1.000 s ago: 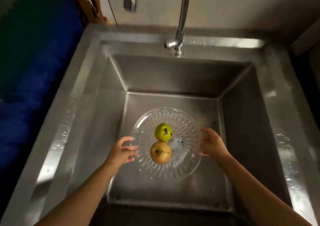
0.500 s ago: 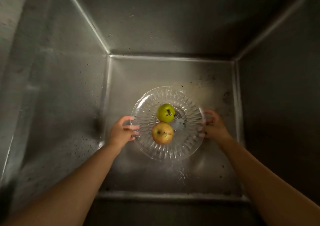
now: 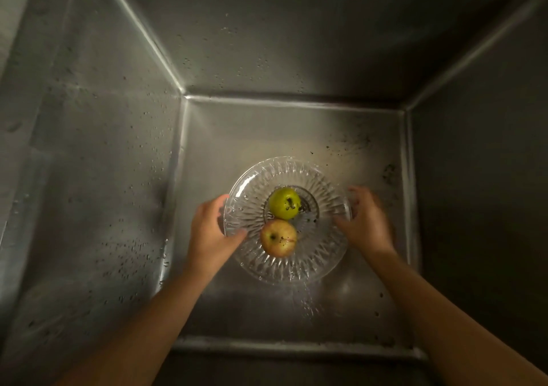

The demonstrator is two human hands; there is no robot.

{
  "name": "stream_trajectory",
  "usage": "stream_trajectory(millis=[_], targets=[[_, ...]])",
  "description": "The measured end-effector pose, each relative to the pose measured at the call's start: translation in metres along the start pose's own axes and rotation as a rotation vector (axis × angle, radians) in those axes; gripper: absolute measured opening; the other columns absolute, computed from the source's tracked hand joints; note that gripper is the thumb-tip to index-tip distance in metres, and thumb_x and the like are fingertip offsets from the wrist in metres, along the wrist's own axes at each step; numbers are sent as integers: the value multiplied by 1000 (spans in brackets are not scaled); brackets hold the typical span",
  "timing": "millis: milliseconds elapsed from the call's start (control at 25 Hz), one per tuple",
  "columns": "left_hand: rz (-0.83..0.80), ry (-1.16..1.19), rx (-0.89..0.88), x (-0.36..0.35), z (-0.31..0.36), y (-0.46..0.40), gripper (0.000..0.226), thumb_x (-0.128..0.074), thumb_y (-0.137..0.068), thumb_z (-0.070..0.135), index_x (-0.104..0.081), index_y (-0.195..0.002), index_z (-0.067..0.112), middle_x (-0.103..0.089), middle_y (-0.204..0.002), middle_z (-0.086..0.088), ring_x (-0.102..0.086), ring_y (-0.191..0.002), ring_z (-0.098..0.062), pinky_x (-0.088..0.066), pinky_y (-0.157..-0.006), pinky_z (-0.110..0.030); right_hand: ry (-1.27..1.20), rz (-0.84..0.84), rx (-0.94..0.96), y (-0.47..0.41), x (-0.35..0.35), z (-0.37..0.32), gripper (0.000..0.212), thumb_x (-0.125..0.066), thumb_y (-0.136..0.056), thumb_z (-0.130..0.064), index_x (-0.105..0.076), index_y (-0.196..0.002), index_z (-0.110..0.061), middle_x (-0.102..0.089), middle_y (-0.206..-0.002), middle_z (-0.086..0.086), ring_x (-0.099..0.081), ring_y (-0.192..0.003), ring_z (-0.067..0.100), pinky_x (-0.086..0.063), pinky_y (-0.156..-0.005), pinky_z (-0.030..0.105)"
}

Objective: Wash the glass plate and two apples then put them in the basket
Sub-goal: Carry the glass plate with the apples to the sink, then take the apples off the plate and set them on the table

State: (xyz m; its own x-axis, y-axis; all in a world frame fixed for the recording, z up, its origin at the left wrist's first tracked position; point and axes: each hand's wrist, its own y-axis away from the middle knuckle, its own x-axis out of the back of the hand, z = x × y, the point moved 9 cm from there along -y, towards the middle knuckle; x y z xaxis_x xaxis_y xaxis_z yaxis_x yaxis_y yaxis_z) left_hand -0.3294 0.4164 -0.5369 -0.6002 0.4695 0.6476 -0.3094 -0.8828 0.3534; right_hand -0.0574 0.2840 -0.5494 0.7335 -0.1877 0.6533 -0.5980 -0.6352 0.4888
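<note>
A clear cut-glass plate (image 3: 296,270) lies low in the steel sink (image 3: 103,148), at or just above its floor. Two apples rest on it: a green apple (image 3: 284,203) with dark specks near the centre, and a yellow-red apple (image 3: 278,237) touching it on the near side. My left hand (image 3: 207,231) grips the plate's left rim, thumb over the edge. My right hand (image 3: 366,222) is blurred at the right rim, its thumb lying on the glass.
Deep steel walls rise on all sides, wet with droplets. Dark specks dot the sink floor (image 3: 370,154) at the back right. The near sink edge (image 3: 296,347) runs under my forearms. A drain shows faintly through the plate's centre.
The view has dropped into the basin, so the faucet and counter are out of sight. The plate with both apples has gone down toward the sink floor, and my right hand is now blurred.
</note>
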Motion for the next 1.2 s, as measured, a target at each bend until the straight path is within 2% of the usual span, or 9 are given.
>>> stream_trajectory(millis=[120, 240, 320, 480, 640, 760, 840, 960, 1200], targets=[[-233, 57, -116, -35, 25, 19, 88, -85, -57, 20, -43, -133, 18, -46, -123, 6, -47, -113, -10, -42, -93, -21, 43, -135, 249, 7, -24, -47, 72, -78, -68, -21, -44, -132, -27, -50, -131, 1, -52, -111, 17, -49, -91, 32], [-355, 237, -33, -64, 28, 33, 81, -84, -60, 19, -41, -129, 27, -51, -114, 13, -56, -104, -3, -47, -74, -4, 65, -250, 318, 5, -49, -65, 76, -79, -68, -21, -42, -134, -28, -51, -136, 1, -49, -122, 20, -42, -103, 35], [-324, 314, 17, -72, 25, 36, 72, -81, -64, 15, -44, -124, 29, -53, -111, 14, -57, -103, -3, -47, -69, -2, 33, -269, 297, 0, -57, -67, 75, -79, -68, -20, -44, -133, -29, -55, -132, 2, -53, -118, 21, -47, -101, 38], [-253, 317, 18, -73, 23, 38, 64, -81, -66, 23, -46, -118, 35, -51, -108, 26, -57, -99, 2, -50, -72, -5, -48, -309, 259, -9, -67, -66, 66, -79, -68, -15, -52, -126, -28, -61, -123, 2, -59, -109, 20, -51, -94, 31], [-227, 325, 151, -68, 8, 39, 67, -82, -63, 27, -51, -123, 25, -58, -116, 5, -59, -104, -13, -54, -76, -17, -190, -298, 176, -11, -61, -58, 61, -81, -65, -12, -56, -119, -25, -63, -111, -1, -62, -103, 19, -54, -92, 35], [-204, 382, 195, -55, 11, 41, 63, -81, -63, 26, -53, -120, 26, -61, -113, 3, -60, -100, -12, -52, -67, -12, -220, -289, 144, -8, -51, -56, 61, -82, -65, -13, -57, -120, -24, -63, -112, 1, -62, -102, 19, -53, -92, 38], [-179, 471, 204, -38, 22, 42, 58, -81, -63, 23, -56, -116, 26, -64, -109, 5, -63, -94, -7, -52, -64, -10, -245, -256, 140, -4, -39, -64, 61, -82, -65, -15, -58, -120, -24, -63, -111, 0, -62, -97, 15, -54, -88, 31], [-100, 556, 172, 2, 51, 45, 53, -80, -61, 19, -60, -110, 25, -68, -101, 5, -65, -86, -2, -50, -62, -10, -284, -190, 199, 11, -12, -101, 56, -83, -63, -19, -61, -114, -24, -67, -102, -4, -65, -96, 14, -54, -87, 30], [97, 653, 23, 139, 134, 47, 47, -74, -66, -8, -58, -88, 31, -65, -85, 13, -65, -74, 6, -51, -61, -9, -331, -157, 412, 56, 57, -254, 51, -83, -62, -20, -63, -109, -26, -71, -95, -7, -67, -92, 11, -53, -85, 26]])
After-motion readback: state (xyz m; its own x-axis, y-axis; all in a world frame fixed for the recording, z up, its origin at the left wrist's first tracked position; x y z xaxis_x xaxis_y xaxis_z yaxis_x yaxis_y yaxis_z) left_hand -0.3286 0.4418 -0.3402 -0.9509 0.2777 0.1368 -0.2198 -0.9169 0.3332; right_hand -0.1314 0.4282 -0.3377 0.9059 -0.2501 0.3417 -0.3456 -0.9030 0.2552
